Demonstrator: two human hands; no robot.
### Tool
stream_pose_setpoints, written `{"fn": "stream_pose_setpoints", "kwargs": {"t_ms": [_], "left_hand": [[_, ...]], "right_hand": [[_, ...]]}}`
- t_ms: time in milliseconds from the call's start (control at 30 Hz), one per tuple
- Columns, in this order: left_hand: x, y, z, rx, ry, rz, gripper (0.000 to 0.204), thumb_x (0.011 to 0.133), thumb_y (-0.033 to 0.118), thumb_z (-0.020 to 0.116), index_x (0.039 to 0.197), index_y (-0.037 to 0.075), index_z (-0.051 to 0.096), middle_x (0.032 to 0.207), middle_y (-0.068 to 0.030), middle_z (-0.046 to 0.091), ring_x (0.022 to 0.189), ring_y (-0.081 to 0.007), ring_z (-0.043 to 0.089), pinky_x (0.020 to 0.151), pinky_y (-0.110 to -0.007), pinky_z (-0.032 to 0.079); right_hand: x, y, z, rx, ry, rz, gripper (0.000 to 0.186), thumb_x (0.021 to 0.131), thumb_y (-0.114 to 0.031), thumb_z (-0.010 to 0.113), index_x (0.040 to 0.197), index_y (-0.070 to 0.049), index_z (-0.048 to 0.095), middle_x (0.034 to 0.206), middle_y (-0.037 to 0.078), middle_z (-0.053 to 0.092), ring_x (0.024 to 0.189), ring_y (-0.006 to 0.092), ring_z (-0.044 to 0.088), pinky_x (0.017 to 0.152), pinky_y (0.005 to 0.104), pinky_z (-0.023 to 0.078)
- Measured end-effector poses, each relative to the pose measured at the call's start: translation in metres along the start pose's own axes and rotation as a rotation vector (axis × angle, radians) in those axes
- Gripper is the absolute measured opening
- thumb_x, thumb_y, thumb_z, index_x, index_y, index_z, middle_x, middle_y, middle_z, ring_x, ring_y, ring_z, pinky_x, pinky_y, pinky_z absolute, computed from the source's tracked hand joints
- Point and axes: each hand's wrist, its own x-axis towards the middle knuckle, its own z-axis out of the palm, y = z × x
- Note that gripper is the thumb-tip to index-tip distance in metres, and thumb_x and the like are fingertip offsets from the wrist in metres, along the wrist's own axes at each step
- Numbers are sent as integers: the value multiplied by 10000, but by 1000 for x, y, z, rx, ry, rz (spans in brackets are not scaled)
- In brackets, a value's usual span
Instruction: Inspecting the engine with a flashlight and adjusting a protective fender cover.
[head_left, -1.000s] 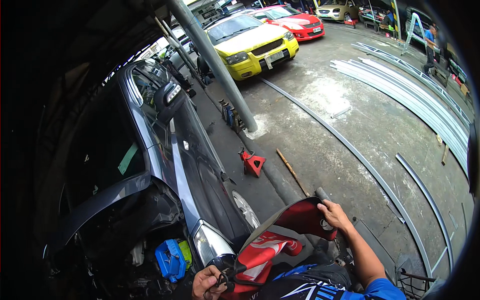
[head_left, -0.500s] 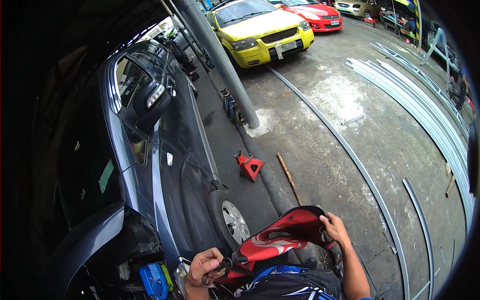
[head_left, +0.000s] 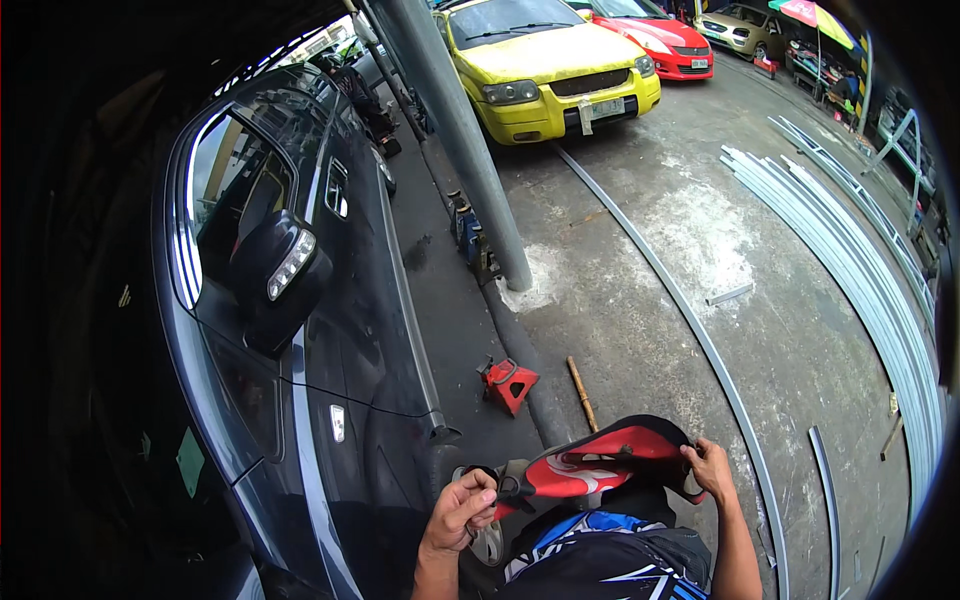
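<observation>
A red flexible cover [head_left: 570,474] with a black edge and a pale swirling pattern stretches between my hands in front of my body. My left hand [head_left: 462,512] is closed in a pinch at its left end, where a dark cord or strap shows by the fingers. My right hand [head_left: 711,470] grips the black edge at the opposite end. The middle of the cover sags and curls between them. Just left of my left hand is the side of a dark car [head_left: 370,470], and a silver wheel [head_left: 488,543] is partly hidden below the hand.
A red jack stand [head_left: 510,384] and a wooden stick [head_left: 581,393] lie ahead on the floor. A grey post [head_left: 465,150] rises beyond them. Long metal bars [head_left: 840,250] are on the right. A yellow car [head_left: 550,75] and a red car [head_left: 655,40] are parked farther off.
My view has turned, and the blue object in the car's engine bay has left it. Both hands have shifted right with the cover, still holding its ends.
</observation>
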Motion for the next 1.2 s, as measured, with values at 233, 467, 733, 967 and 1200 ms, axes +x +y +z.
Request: {"fn": "stream_pose_setpoints", "kwargs": {"t_ms": [233,467,733,967,1200], "left_hand": [[130,33,-9,-75,77,34,118,961,50,600,1074,20,579,786,-44,565,548,-26,389,465,-169,255],[332,31,8,-28,232,28,147,996,73,565,1138,35,584,838,-122,630,448,-18,306,426,-184,236],[529,116,49,335,718,347,116,1005,132,589,1057,40,541,831,-77,643,462,-8,356,388,-173,249],[677,126,-19,377,1100,515,137,1071,214,445,1136,95,428,1027,-126,700,447,-38,347,390,-188,279],[937,119,-84,242,914,161,228,1096,280,359,1222,91,379,643,-145,627,352,-64,336,336,-219,225]], "right_hand": [[140,-21,-35,157,217,-87,416,935,-320,653,791,50,527,625,161,496,593,185,444,567,394,394],[361,-28,-70,60,189,-44,454,921,-343,655,761,67,543,608,225,506,542,260,440,552,441,386],[617,-141,-173,6,-111,-172,422,895,-388,668,811,25,652,680,250,615,633,394,621,608,458,460],[793,-245,-188,-164,-413,-490,379,901,-417,652,891,-40,687,735,226,653,735,425,650,666,481,496],[1004,-329,-192,-134,-336,-352,373,880,-391,681,779,-32,676,613,188,606,561,344,600,565,429,465]]}}
